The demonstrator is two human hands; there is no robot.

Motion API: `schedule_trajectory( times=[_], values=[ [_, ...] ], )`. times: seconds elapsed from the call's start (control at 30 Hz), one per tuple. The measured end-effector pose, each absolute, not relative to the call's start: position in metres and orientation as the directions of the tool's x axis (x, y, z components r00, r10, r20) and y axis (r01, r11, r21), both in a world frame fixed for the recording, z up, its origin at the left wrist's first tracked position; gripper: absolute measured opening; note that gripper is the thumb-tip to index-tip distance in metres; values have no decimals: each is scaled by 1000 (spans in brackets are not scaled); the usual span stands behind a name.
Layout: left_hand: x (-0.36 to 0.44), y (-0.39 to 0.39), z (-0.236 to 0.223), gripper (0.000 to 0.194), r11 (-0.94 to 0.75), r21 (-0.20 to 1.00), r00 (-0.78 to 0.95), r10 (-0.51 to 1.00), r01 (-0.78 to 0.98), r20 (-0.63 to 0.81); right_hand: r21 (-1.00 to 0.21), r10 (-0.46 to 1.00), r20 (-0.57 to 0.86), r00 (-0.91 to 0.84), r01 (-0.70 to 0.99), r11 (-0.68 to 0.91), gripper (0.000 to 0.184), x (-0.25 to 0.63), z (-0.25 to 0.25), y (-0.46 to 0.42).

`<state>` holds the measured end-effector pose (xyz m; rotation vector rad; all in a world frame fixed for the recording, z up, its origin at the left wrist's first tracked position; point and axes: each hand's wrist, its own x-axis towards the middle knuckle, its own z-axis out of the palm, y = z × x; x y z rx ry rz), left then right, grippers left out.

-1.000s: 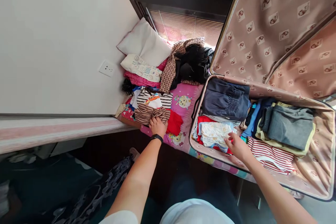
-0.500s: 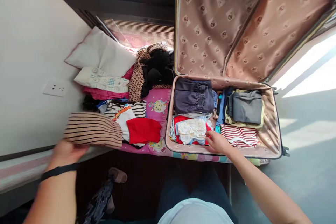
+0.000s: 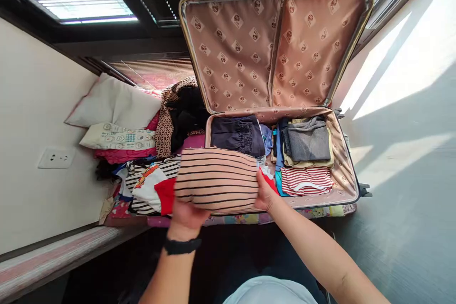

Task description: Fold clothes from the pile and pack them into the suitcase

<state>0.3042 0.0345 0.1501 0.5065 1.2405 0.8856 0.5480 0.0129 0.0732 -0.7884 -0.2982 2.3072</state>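
Observation:
A folded tan garment with black stripes (image 3: 216,178) is held up between my two hands, over the front left corner of the open suitcase (image 3: 342,156). My left hand (image 3: 188,216) grips its lower left edge, the fingers partly hidden under the cloth. At its right edge my right hand (image 3: 265,192) pinches the side. Behind the garment, inside the suitcase, lie folded dark navy trousers (image 3: 231,134). Grey folded trousers (image 3: 308,138) and a red-and-white striped garment (image 3: 306,179) fill the right part. The white patterned cloth at the front left is mostly hidden.
Left of the suitcase lie a white shirt (image 3: 147,189), a red cloth (image 3: 166,194), a black heap of clothes (image 3: 188,116) and a white pillow (image 3: 117,104). The raised lid (image 3: 242,57) stands before the window. A wall socket (image 3: 56,157) is at left.
My left hand has carried the striped garment rightward from the clothes pile to the suitcase. My right hand has left the white cloth and taken the garment's right edge. The view has shifted right.

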Motion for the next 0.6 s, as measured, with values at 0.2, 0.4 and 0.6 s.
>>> schedule_trajectory(
  times=[0.2,0.4,0.6],
  values=[
    [405,28,105,58,698,600,155,692,-392,-705,-620,713,-642,-282,-355,-699,51,674,58,54],
    [468,42,51,77,765,493,283,623,-414,-729,-740,694,-649,-312,472,-479,38,769,67,170],
    [567,51,-30,41,800,477,104,544,-362,-833,-316,777,-565,-276,943,106,33,743,52,268]
  ],
)
